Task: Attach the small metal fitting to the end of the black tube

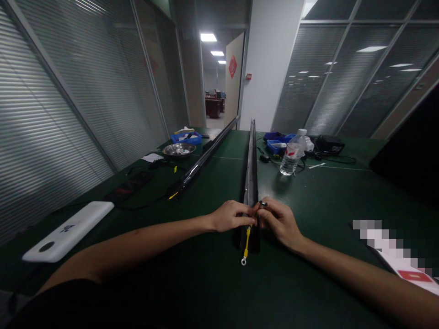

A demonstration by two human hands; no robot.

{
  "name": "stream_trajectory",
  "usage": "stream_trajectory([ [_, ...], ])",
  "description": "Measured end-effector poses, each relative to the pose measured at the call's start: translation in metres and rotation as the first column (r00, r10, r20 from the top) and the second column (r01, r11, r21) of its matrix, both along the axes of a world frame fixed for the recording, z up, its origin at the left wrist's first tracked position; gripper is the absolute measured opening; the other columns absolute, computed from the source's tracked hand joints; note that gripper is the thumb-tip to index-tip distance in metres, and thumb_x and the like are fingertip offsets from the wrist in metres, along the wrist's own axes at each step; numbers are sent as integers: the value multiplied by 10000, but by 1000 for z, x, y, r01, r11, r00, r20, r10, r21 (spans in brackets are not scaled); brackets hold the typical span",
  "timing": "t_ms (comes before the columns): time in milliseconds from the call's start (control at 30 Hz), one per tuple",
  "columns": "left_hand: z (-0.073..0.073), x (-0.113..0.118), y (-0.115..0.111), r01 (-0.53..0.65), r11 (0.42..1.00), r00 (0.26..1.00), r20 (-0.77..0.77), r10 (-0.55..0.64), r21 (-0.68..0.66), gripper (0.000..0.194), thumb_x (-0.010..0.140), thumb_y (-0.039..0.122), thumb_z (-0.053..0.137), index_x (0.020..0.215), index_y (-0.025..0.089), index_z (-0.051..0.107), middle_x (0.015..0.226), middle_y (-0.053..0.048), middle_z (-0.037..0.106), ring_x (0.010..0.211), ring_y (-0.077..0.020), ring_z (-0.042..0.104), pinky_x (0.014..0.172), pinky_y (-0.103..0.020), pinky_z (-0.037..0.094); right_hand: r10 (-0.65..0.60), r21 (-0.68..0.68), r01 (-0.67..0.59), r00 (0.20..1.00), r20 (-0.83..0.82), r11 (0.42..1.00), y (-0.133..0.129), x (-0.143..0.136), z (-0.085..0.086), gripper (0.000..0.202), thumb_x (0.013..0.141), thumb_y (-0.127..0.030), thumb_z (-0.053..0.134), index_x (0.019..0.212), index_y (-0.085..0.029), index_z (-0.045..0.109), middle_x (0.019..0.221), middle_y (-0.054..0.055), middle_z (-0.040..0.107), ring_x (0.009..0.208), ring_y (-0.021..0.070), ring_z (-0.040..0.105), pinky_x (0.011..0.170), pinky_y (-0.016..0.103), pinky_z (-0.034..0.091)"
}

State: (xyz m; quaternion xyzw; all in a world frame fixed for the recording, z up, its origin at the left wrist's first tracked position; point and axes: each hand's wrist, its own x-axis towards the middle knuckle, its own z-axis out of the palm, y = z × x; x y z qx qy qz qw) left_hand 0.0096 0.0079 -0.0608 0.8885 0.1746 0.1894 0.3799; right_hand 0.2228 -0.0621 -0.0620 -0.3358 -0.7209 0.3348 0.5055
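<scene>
A long dark channel-like bar [252, 169] runs away from me along the green table [209, 183]. At its near end my left hand [234, 215] comes in from the left, fingers pinched together over the bar. My right hand [278, 221] meets it from the right, thumb and fingers closed, with a small dark metallic piece [263, 204] by the fingertips. What each pinch holds is too small to make out. Below the hands a yellow wire [247, 242] sticks out, ending in a metal ring terminal [243, 261].
Left: second long bar [202, 160], white case [70, 230], metal bowl [179, 150], blue tray [186, 138]. Right: plastic bottle [291, 157], blue bins [276, 145], black device [329, 145] with cables, partly pixelated white item [394, 260].
</scene>
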Motion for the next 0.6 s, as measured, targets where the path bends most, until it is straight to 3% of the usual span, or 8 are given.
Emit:
stream_trajectory([
  [267,-2,0,3,24,1000,1000,-4,-24,9,315,1033,411,606,1078,152,780,930,-31,720,842,-174,652,795,-218,452,-18,-17,18,1000,-2,1000,-1,-1,1,253,1036,-392,634,898,-202,729,808,11,631,556,128,582,512,251,480],
  [600,-1,-1,3,5,1000,1000,-18,-4,14,266,1022,357,608,1055,145,766,868,-18,679,787,-160,612,747,-214,426,-75,58,72,996,56,996,0,1,1,281,1037,-385,645,832,-200,702,760,6,607,608,151,580,571,269,471],
])
